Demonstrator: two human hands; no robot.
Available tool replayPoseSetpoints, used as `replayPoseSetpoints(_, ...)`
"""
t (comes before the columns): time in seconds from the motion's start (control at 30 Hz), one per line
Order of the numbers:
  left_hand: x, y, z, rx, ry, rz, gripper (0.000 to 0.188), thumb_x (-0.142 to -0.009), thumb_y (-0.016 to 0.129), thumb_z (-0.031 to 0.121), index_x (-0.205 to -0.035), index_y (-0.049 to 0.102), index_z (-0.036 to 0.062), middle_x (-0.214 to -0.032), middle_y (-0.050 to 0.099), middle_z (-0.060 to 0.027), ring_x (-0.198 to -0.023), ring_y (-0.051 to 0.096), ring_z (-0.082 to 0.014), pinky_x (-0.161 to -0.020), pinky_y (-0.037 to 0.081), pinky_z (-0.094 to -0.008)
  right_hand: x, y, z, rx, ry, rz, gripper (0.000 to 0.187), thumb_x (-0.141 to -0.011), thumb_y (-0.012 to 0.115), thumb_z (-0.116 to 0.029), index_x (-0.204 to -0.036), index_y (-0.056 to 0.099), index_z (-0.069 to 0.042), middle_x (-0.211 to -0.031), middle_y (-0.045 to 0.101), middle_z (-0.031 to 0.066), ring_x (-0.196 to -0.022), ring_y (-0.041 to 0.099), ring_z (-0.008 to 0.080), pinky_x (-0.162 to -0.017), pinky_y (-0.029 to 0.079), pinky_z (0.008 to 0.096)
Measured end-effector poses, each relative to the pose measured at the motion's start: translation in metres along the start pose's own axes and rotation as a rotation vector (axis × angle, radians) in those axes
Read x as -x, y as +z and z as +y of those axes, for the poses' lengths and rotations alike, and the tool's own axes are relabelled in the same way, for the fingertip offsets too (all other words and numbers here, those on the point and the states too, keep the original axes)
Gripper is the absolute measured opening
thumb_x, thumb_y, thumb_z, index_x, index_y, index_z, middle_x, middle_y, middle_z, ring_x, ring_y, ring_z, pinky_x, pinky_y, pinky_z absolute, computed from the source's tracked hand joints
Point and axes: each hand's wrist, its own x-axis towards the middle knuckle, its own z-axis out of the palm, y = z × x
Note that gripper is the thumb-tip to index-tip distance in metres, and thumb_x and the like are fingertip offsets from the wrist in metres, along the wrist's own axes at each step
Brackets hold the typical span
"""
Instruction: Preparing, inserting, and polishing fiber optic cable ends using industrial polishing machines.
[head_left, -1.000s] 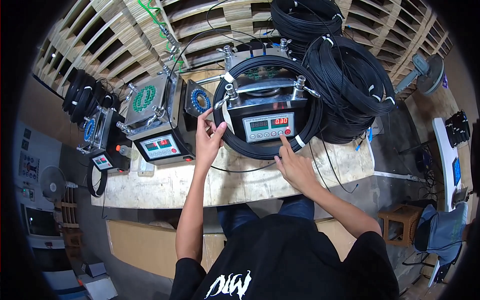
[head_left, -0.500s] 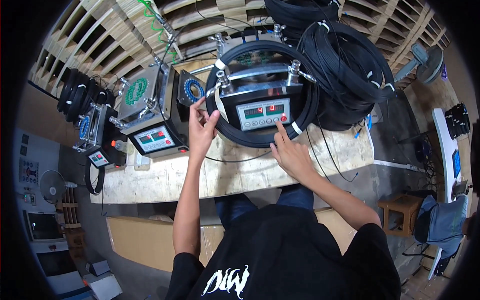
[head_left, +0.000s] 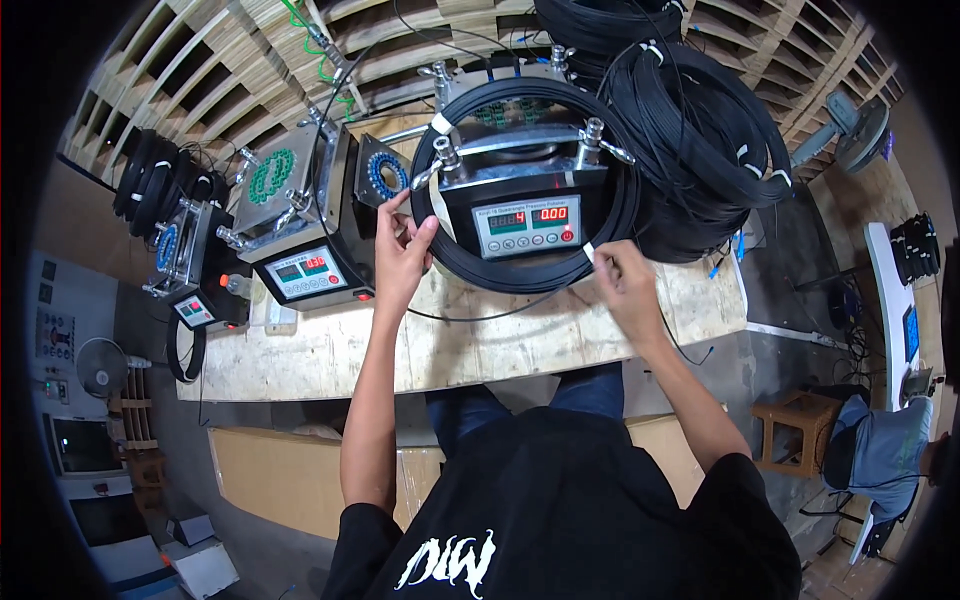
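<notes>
A black cable coil (head_left: pixel 500 282), bound with white ties, stands upright against the front of a polishing machine (head_left: pixel 540 180). It rings the machine's panel (head_left: pixel 526 228), which has red digits and a row of buttons. My left hand (head_left: pixel 403 245) grips the coil's left side with thumb and fingers. At the coil's lower right, my right hand (head_left: pixel 630 290) has its fingers curled against the rim beside a white tie (head_left: pixel 589 252). How firmly those fingertips hold is hard to see.
Left of me stand a second machine (head_left: pixel 300 235) and a smaller one (head_left: pixel 196 270) on the wooden bench (head_left: pixel 470 350). Large piles of black cable (head_left: pixel 690 150) rise at the right. A loose cable end (head_left: pixel 705 355) hangs over the front edge. Another person (head_left: pixel 880 450) sits far right.
My right index finger has left the panel buttons, and that hand has moved right to the coil's edge with fingers curled. The panel's right digits now show fully. My left hand stays put.
</notes>
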Motion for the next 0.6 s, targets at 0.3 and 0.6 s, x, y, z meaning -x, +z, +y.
replayPoseSetpoints(0.3,-0.021,-0.013,-0.001,-0.083,0.056,-0.004,0.051,-0.091,0.078,0.018,-0.134,0.054,0.0044,-0.098,0.055,-0.0002,-0.088,0.051,-0.0091,-0.082,0.046,-0.0246,-0.114,-0.049,-0.012,-0.090,-0.129,0.188,0.023,-0.103,0.055,-0.008,-0.120,0.064,0.003,-0.108,0.071,0.0148,-0.098,0.069,0.0210,-0.088,0.052,0.0310)
replayPoseSetpoints(0.6,-0.037,-0.014,0.022,-0.113,0.121,0.001,0.027,-0.100,0.068,0.016,-0.123,0.065,0.0037,-0.106,0.063,-0.0027,-0.092,0.058,-0.0087,-0.067,0.049,-0.0236,-0.147,-0.034,-0.003,-0.001,-0.146,0.072,0.032,-0.103,0.053,-0.009,-0.132,0.062,0.001,-0.123,0.070,0.0194,-0.109,0.069,0.0279,-0.097,0.049,0.0327)
